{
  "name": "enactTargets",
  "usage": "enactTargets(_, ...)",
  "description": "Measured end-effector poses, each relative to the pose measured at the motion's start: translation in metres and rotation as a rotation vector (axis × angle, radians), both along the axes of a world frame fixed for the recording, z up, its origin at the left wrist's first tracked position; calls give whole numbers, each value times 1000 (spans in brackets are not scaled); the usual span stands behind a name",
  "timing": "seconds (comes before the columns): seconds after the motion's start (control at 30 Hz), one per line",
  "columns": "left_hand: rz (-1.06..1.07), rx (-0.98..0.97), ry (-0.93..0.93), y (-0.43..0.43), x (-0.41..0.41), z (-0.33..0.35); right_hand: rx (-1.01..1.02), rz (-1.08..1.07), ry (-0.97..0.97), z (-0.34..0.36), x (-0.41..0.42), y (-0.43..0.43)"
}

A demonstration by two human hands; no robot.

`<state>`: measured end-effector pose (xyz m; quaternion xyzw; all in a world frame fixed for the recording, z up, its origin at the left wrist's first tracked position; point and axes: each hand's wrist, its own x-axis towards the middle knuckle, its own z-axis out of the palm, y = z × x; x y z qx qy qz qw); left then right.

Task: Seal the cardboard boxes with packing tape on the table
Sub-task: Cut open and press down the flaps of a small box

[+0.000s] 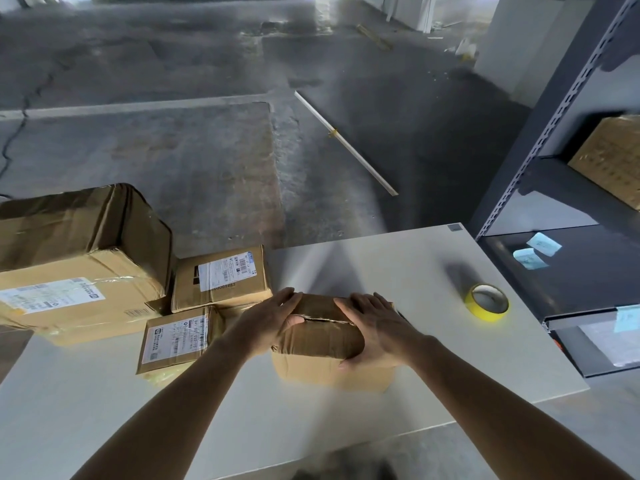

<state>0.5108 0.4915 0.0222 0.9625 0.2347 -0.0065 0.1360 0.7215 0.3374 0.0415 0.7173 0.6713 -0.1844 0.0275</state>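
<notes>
Way out left of the left hand (266,323) there's a big cardboard box (79,258), pretty dented, with a white shipping label on its near face. Closer in, just left of that hand, sit two smaller ones: a labelled box (221,278) a bit beyond the fingers, and a flat parcel (176,337) right beside the wrist. They're all bunched together on the white table (381,265).

The left hand is laid over the left end of the small box (322,337). Its fingers are fairly straight across the top, and the thumb is on the near side by the ragged seam. It's pressing down, not wrapped around it.

The small box sits on the table between both hands, top flaps folded down with a crack showing along the seam.

The right hand (374,330) is spread flat on the right end of that box, fingers straight on top and thumb hanging down the near face.

Off to the right of the right hand, and well apart from it, a yellow tape roll (486,303) sits on the table. Further right again is a dark metal rack (554,133), with another carton (613,157) on a shelf and a couple of blue notes (543,244) stuck lower down.
</notes>
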Motion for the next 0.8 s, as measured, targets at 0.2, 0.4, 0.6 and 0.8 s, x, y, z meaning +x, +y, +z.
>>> enactTargets(0.2, -20, -39, -26, 11, -3, 7, 19, -4, -5, 1, -2, -3)
enactTargets(0.4, 2, -130, 194, 2, -11, 17, 3, 2, 11, -5, 0, -2)
enactTargets(0.6, -77, -60, 338, -4, -1, 12, 0, 18, 10, -5, 1, -4)
enactTargets(0.8, -110, 30, 276, -5, 1, 21, -47, 16, -26, -14, 8, -5)
